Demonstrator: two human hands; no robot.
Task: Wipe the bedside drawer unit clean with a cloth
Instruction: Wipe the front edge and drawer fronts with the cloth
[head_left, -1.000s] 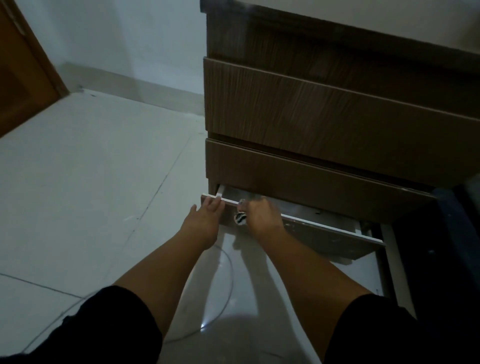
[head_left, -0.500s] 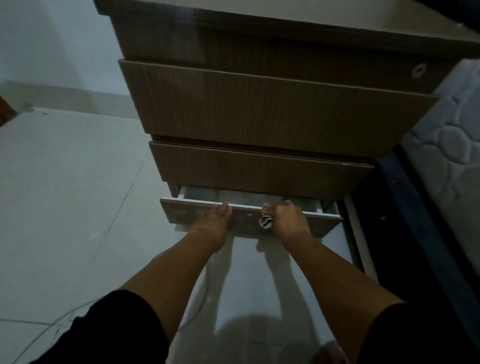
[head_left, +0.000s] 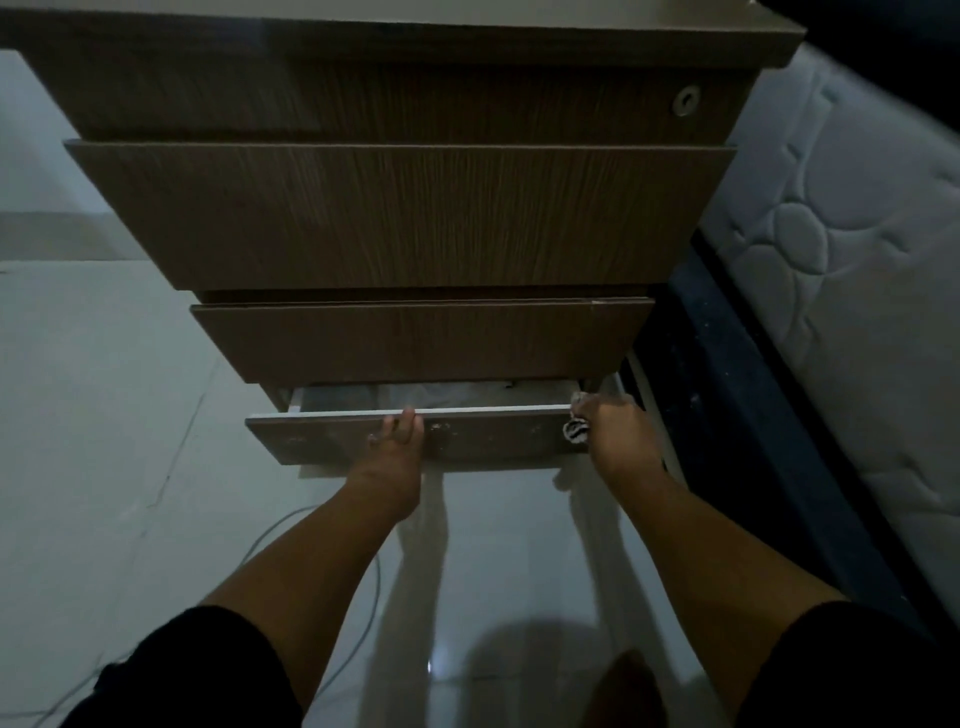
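Note:
The brown wooden bedside drawer unit (head_left: 415, 213) fills the upper half of the view. Its bottom drawer (head_left: 322, 439) is pulled out a little, and pale things show inside. My left hand (head_left: 396, 435) holds the middle of that drawer's front, fingers hooked over its white top edge. My right hand (head_left: 615, 428) sits at the drawer's right end, gripping a small black-and-white patterned cloth (head_left: 575, 430) against the front corner. Most of the cloth is hidden in my fist.
A white quilted mattress (head_left: 852, 270) on a dark bed base (head_left: 753, 431) stands close on the right. Pale floor tiles (head_left: 104, 415) spread to the left and below. A thin cable (head_left: 358, 639) lies on the floor under my left arm.
My right hand has slid with the cloth along the drawer's top edge from near the middle to its right end. My left hand stays on the drawer front. The view has shifted right.

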